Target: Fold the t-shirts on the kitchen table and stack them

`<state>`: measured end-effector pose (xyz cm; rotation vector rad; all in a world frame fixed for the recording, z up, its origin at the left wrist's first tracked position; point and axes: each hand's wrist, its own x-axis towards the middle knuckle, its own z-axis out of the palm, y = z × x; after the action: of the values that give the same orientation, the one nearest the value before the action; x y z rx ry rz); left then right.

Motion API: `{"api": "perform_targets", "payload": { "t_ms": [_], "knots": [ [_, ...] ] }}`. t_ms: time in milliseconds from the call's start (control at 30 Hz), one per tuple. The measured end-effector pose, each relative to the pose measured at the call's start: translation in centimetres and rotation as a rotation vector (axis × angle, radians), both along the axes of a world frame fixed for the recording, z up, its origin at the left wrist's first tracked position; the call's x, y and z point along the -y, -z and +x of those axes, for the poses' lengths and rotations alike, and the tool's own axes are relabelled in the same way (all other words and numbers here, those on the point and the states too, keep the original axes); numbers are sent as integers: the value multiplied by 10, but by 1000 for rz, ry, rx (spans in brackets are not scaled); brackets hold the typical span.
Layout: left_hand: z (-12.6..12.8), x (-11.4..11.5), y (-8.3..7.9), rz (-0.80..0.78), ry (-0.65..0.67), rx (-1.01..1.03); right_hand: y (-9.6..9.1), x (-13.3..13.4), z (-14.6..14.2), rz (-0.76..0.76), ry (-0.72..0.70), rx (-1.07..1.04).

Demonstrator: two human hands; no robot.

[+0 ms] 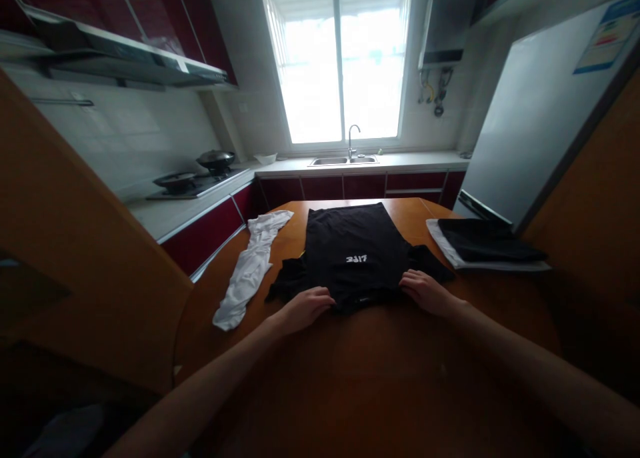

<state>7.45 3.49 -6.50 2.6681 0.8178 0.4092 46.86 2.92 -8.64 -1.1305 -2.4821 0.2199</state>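
Observation:
A black T-shirt (357,235) with white lettering on its chest lies spread flat on the wooden table (350,371), its neck end towards me and its hem towards the window. My left hand (311,306) pinches the shirt's near edge at the left shoulder, fingers closed on the cloth. At the right shoulder, my right hand (425,290) grips the fabric in the same way. Both short sleeves stick out sideways beyond my hands.
A crumpled white garment (254,261) lies along the table's left side. On the right rests a folded stack of black and white clothes (487,241). Beyond the table are a sink (343,160), a stove with pans (200,181) and a fridge (540,118).

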Motion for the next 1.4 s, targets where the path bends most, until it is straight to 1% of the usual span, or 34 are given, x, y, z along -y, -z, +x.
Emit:
{"api": "perform_targets", "payload": {
  "t_ms": [100,133,167,200,267,300,333,400,467,567,633,700,800,867,933,1033,1133,1233,1300,1400],
  "knots": [
    [-17,-7,-8,-274,13,55,-6,10,2,-201,-44,-100],
    [-24,-10,-11,-313,-9,72,-7,11,4,-244,-43,-124],
    [-31,-15,-12,-295,-65,106,-7,10,7,-252,-18,-153],
    [-38,-21,-11,-225,-152,155,-5,8,11,-220,36,-191],
    [-49,-34,-3,-24,-357,225,3,-2,21,-92,204,-254],
    [-54,-39,4,50,-431,211,9,-7,26,-34,290,-259],
    [-58,-44,12,92,-477,165,17,-13,32,2,359,-239],
    [-66,-47,29,113,-521,29,32,-20,41,18,453,-149],
    [-71,-44,44,134,-568,-94,47,-20,46,-3,533,-47],
    [-76,-31,60,184,-687,-214,64,-7,43,-42,688,52],
    [-79,-21,65,204,-756,-279,71,4,39,-59,767,86],
    [-81,-15,64,184,-792,-341,75,14,35,-64,809,105],
    [-72,-15,52,163,-808,-381,67,19,30,-50,829,105],
    [-55,-21,40,185,-789,-343,55,13,19,-16,807,75],
    [-32,-30,32,198,-741,-283,41,2,0,7,745,25],
    [3,-42,31,153,-688,-248,27,-18,-37,-20,646,-44],
    [24,-47,37,103,-681,-269,29,-31,-65,-75,609,-42],
    [27,-46,39,91,-671,-283,39,-34,-75,-107,623,12],
    [25,-41,38,90,-669,-292,45,-30,-76,-106,638,38],
    [18,-26,39,77,-663,-315,52,-13,-75,-100,657,49]
  ]
}}
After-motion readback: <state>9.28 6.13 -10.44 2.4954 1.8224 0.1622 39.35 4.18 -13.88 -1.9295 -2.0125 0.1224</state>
